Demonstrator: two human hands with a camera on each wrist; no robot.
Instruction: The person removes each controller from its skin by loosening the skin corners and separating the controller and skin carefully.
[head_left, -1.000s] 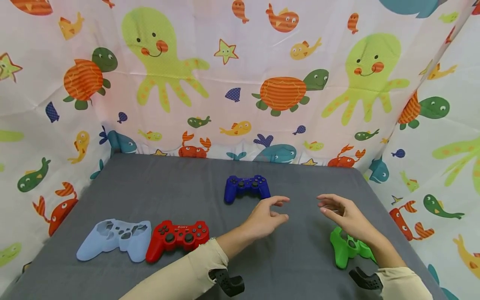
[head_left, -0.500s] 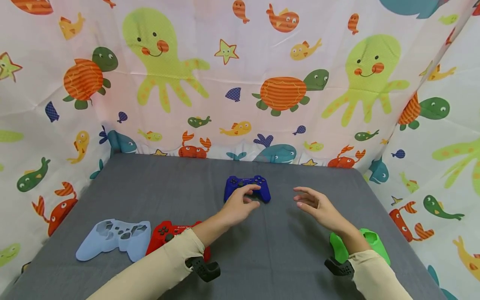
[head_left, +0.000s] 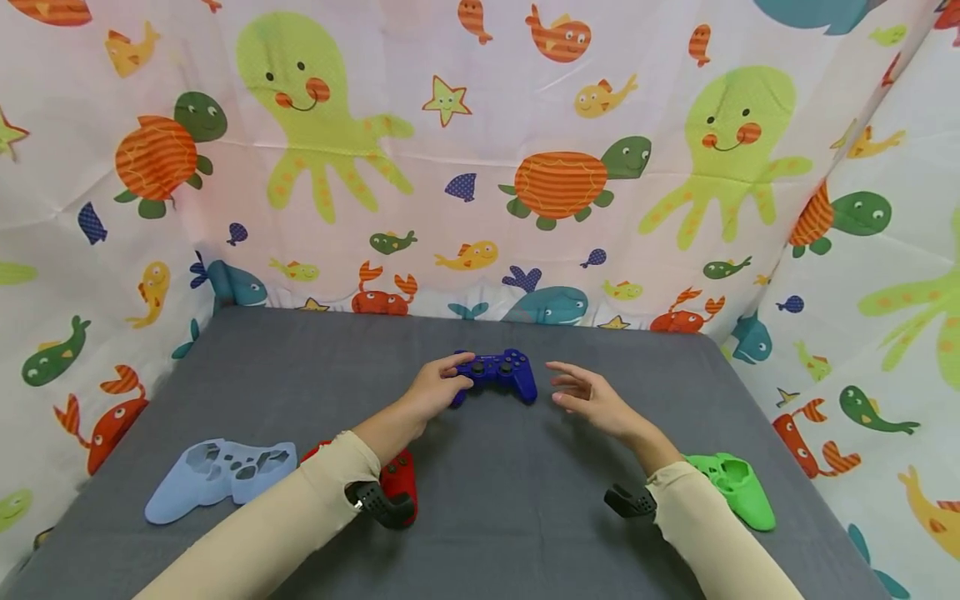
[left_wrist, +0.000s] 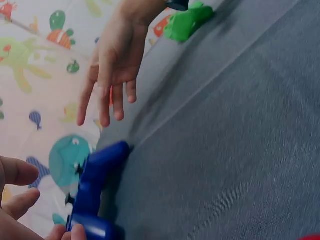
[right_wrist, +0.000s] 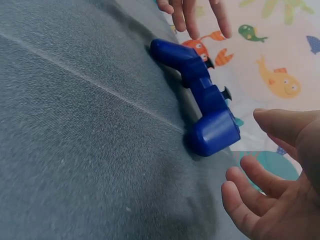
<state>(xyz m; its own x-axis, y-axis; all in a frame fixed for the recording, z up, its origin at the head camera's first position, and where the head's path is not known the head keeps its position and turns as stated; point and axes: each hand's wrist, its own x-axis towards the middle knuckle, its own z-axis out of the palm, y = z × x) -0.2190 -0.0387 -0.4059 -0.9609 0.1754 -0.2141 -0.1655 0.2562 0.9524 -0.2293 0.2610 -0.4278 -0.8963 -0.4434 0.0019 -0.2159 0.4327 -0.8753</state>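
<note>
A blue game controller [head_left: 504,372] lies on the grey cloth at the back middle of the table. My left hand [head_left: 435,387] is at its left end, fingers loosely bent and overlapping the left grip in the head view. To the right of the controller is my right hand [head_left: 592,398], a short gap away, its fingers relaxed and holding nothing. The right wrist view shows the blue controller [right_wrist: 207,105] between both hands, with the thumb and fingers of the right hand [right_wrist: 280,185] spread apart beside it.
A light blue controller cover [head_left: 217,475] lies at the left. Next to it, a red controller [head_left: 401,483] is partly hidden under my left forearm. A green controller cover [head_left: 738,487] sits at the right beside my right sleeve. A sea-animal printed curtain [head_left: 465,167] stands behind the table.
Both hands have moved left and farther back, to either side of the blue controller. My left forearm now covers much of the red controller. The blue controller has stayed in place.
</note>
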